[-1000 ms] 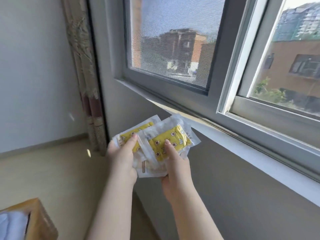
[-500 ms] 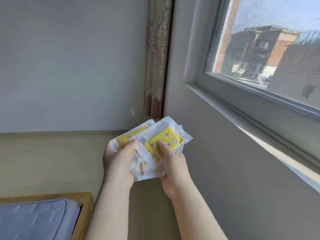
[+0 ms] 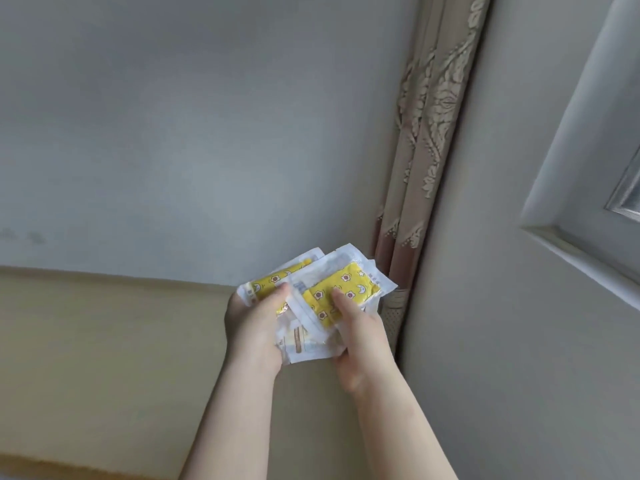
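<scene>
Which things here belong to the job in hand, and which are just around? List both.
In hand: front yellow packet, gripped by right hand; rear yellow packet, gripped by left hand; pale packet underneath.
Just around: curtain, window frame, wall, floor.

Packets carried by both hands: left hand grips one side, right hand the other. Tan floor below and left of the grip; curtain hangs just right.
</scene>
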A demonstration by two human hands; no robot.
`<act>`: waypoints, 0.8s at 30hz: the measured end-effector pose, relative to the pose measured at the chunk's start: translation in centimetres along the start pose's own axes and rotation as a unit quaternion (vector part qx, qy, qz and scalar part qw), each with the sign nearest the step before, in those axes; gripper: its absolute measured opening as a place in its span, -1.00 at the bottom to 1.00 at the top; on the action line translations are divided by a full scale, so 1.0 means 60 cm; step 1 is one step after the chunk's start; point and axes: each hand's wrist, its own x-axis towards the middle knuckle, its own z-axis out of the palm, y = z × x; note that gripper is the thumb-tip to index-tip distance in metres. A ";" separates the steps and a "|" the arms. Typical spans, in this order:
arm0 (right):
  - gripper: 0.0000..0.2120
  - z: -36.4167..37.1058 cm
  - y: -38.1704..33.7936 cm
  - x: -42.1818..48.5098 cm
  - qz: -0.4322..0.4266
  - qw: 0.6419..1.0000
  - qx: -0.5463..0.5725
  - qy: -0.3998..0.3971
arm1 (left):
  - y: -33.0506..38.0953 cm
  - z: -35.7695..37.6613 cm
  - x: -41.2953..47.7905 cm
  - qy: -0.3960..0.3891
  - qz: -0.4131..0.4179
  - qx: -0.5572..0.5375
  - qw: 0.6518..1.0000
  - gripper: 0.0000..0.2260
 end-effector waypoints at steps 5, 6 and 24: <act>-0.79 0.039 0.005 0.160 0.061 0.998 -0.010 -0.022 | 0.019 0.011 0.147 0.046 0.027 -0.010 0.999 -0.85; -0.78 0.046 0.002 0.197 0.069 0.997 -0.012 -0.032 | 0.021 0.018 0.181 0.050 0.031 -0.013 0.998 -0.85; -0.83 0.327 0.093 0.745 0.169 0.958 -0.061 -0.223 | 0.162 -0.018 0.688 0.201 0.137 -0.014 0.970 -0.79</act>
